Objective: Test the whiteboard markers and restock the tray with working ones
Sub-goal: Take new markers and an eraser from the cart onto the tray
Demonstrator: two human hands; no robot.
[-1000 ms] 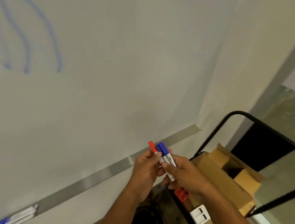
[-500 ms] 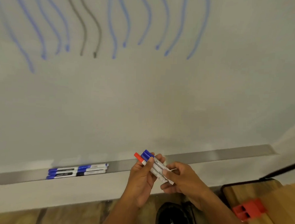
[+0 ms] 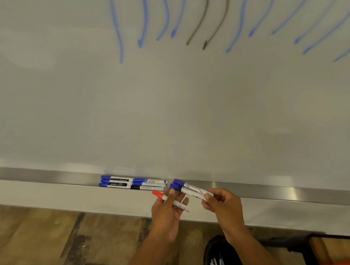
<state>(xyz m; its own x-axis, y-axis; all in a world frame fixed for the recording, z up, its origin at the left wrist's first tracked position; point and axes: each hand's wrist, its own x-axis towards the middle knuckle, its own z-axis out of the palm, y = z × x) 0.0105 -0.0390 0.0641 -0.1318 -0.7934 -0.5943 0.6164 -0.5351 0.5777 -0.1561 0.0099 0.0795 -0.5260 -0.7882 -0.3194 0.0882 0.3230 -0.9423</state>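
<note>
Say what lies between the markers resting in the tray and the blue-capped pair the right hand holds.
Nothing: the head view shows only a bare strip of tray between the resting markers and the blue-capped markers in the right hand.

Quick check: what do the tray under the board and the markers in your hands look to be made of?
Tray: probably brushed metal, perhaps aluminium, given its satin grey surface and bright glare streaks.
Red-capped marker in the left hand and blue-capped markers in the right hand: likely plastic, with smooth coloured caps and white printed barrels.
</note>
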